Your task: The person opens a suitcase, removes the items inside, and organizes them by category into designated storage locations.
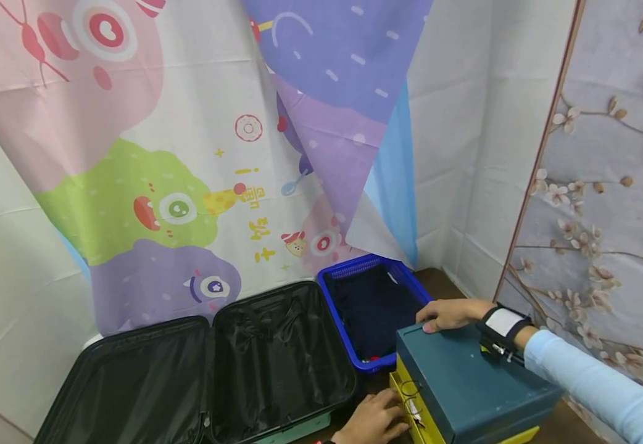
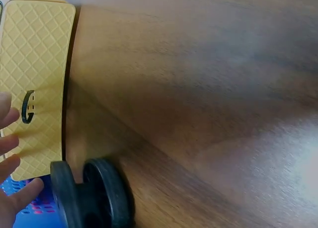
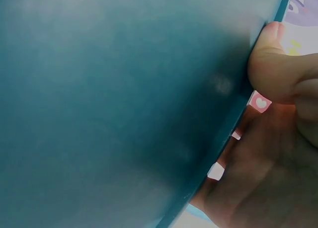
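Note:
A drawer box [image 1: 482, 385] with a teal top and yellow lower parts stands at the lower right of the head view. My right hand [image 1: 450, 313] holds its far top edge, the thumb [image 3: 268, 64] on top and the other fingers over the side. My left hand [image 1: 374, 420] is beside the yellow drawer front [image 2: 39, 49], its fingers loosely spread near a dark loop handle [image 2: 28, 107]. Whether those fingers touch the front, I cannot tell. Small dark loops and a white item [image 1: 413, 408] show along the yellow side.
An open suitcase [image 1: 285, 364] with black lining lies to the left; its dark wheels [image 2: 107, 193] show in the left wrist view. Behind the box is a blue basket [image 1: 337, 324] holding dark folded cloth [image 1: 374, 305]. A brown wooden table [image 2: 198, 99] lies beneath, with a printed curtain [image 1: 188, 154] behind.

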`<state>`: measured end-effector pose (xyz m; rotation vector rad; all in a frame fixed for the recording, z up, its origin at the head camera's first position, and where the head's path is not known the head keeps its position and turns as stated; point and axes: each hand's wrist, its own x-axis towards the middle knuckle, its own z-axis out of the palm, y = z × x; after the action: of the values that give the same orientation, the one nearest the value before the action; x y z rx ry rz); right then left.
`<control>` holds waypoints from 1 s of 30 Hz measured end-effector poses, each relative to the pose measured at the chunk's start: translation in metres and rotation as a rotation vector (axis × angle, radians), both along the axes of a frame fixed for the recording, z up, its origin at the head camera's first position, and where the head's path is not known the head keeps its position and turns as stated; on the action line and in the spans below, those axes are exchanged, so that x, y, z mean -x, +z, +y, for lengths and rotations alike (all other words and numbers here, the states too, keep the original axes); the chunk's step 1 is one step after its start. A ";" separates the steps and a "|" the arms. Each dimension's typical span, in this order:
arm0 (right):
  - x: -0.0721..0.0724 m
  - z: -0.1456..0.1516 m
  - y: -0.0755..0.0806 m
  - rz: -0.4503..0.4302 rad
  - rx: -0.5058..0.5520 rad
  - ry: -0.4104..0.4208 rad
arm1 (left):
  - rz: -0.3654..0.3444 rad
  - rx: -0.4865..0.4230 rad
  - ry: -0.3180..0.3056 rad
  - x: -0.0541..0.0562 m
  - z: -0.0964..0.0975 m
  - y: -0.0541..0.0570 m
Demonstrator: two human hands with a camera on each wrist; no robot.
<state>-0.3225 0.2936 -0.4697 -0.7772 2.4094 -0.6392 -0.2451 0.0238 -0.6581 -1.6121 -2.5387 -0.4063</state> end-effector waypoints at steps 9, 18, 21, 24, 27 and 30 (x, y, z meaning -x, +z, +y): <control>-0.005 -0.002 -0.002 0.009 -0.027 -0.006 | 0.055 0.083 -0.005 -0.011 0.002 0.003; -0.034 -0.028 0.012 0.495 -0.453 -0.224 | 0.382 -0.085 0.133 -0.002 -0.021 0.022; -0.043 -0.040 0.018 0.608 -0.541 -0.304 | 0.372 -0.055 0.228 0.006 -0.029 0.027; -0.049 -0.047 0.023 0.604 -0.574 -0.320 | 0.305 0.062 0.287 0.012 -0.034 0.028; -0.052 -0.048 0.026 0.538 -0.575 -0.278 | 0.215 0.202 0.296 0.014 -0.038 0.028; -0.052 -0.045 0.028 0.460 -0.529 -0.238 | 0.172 0.268 0.288 0.014 -0.039 0.031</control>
<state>-0.2702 0.2490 -0.4414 -0.4441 2.9227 0.1311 -0.2593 -0.0148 -0.6272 -1.2550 -2.7197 0.1003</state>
